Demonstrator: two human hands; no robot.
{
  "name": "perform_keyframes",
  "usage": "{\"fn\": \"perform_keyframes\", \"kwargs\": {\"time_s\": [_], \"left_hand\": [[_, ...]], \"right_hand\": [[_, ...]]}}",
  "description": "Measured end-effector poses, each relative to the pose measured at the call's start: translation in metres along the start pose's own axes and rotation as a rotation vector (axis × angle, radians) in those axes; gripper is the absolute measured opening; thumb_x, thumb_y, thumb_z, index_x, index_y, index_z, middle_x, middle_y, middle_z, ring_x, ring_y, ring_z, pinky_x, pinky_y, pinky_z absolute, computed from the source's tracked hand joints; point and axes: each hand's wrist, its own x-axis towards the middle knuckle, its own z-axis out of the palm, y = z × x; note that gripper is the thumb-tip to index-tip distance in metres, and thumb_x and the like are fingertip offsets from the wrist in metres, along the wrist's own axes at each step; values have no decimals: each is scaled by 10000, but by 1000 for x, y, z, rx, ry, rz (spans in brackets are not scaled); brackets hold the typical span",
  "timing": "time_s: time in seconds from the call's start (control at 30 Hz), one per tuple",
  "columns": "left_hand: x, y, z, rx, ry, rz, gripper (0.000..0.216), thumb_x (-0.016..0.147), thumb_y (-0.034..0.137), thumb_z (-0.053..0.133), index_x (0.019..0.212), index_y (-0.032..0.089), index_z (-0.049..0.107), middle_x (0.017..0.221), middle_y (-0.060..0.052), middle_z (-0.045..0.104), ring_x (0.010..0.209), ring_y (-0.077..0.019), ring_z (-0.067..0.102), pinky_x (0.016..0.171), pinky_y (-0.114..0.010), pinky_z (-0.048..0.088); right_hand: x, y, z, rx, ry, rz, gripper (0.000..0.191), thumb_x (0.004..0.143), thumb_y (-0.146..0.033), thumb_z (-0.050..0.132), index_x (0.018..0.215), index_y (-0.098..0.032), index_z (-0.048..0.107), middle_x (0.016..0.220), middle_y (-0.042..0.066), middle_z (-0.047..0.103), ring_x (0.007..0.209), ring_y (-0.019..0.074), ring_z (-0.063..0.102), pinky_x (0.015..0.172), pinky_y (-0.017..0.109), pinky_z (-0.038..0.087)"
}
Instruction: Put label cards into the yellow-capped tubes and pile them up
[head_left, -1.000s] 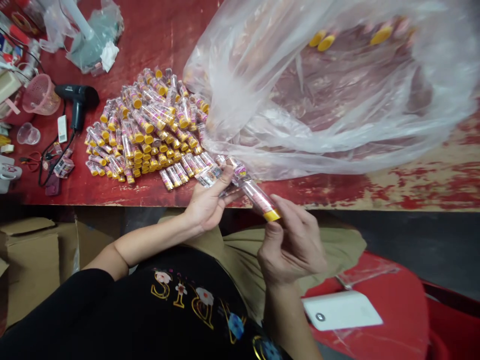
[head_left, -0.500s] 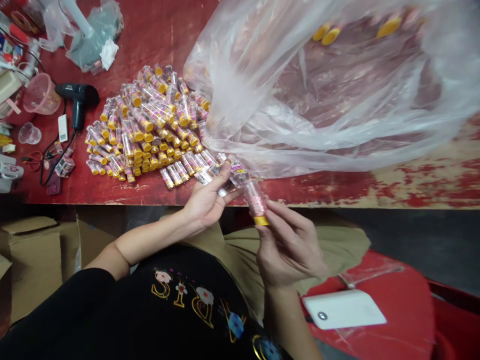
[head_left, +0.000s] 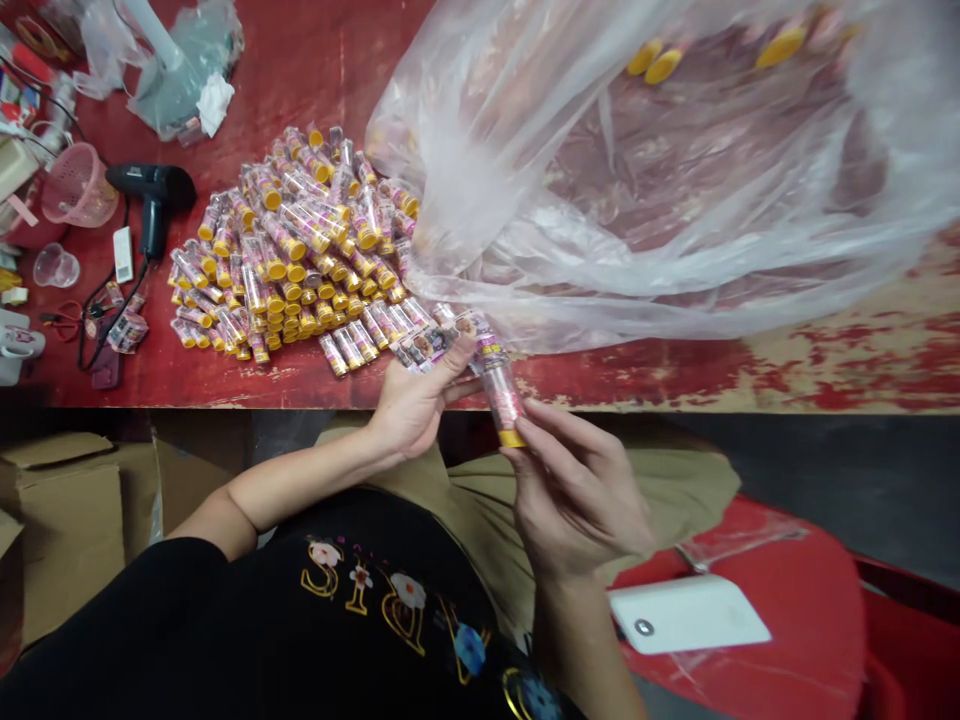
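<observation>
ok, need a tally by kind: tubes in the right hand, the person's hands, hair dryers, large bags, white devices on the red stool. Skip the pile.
Yellow-capped tube in right hand: 1
Hands, that one plus left hand: 2
Hair dryer: 1
Large plastic bag: 1
White device on red stool: 1
Total: 6

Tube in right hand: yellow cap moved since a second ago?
Yes: the yellow cap has shifted left, closer to the pile of tubes on the red table.
</observation>
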Motion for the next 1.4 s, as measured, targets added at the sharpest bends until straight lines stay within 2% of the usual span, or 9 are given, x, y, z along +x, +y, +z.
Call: {"fn": "perform_keyframes", "kwargs": {"time_s": [0.17,0.4,0.6,0.77,0.93,1.1,1.23,1.3,1.4], "left_hand": [[-1,-1,-1,31,6,5,491,623,217,971,1052,189,733,920,-4,765,923,-172,725,988,-365,546],[-1,-1,-5,69,-94,-9,476,571,356,1004,912,180,723,853,6,737,905,-170,706,998,-376,533],[1,-2,-6,122,-81,52,466,575,354,1003,934,187,756,891,-5,763,895,-150,696,997,-321,498],[-3,-2,-6,117,-92,27,511,581,335,1002,1013,205,760,948,-21,777,976,-180,715,1025,-341,493],[-3,-15,-15,237,-114,202,380,700,450,931,949,207,777,983,-20,781,929,-148,699,970,-288,509],[1,-10,-21,361,-103,220,371,707,477,916,933,214,782,1000,-20,783,945,-157,711,973,-291,516],[7,15,-22,374,-236,57,438,614,457,974,903,187,786,953,-48,787,900,-185,723,956,-334,539],[8,25,-22,375,-300,-33,478,565,452,997,885,172,778,916,-61,783,851,-187,721,905,-347,563],[6,28,-24,404,-362,-169,517,552,436,1005,900,152,750,880,-57,768,765,-172,711,776,-343,598]], "right_hand": [[-1,-3,2,86,49,36,555,801,26,775,1219,-337,784,1174,34,792,979,179,778,810,298,653],[-12,-1,15,571,129,477,242,937,-159,692,1127,-275,787,1121,60,755,820,165,772,671,320,669],[-16,-6,12,106,173,226,247,833,-91,785,1030,-236,817,1062,78,792,960,214,784,823,363,678],[-16,-7,22,466,221,537,211,963,-200,676,1151,-230,767,987,52,774,761,152,784,646,260,668],[-10,-21,35,391,383,532,165,892,-140,758,1043,-195,794,987,43,737,811,149,761,698,286,687],[-6,-25,36,403,287,480,356,922,-104,703,1229,-273,766,1084,42,691,821,128,753,721,270,671],[-1,-11,21,280,24,288,578,965,-130,626,1503,-340,587,1480,99,592,1341,250,638,1091,455,592],[2,-7,14,247,-114,194,548,986,-126,578,1494,-332,600,1459,92,641,1390,271,608,1178,539,512],[2,-10,13,225,-61,202,477,984,-126,592,1412,-320,674,1276,73,737,1209,239,703,1077,488,580]]}}
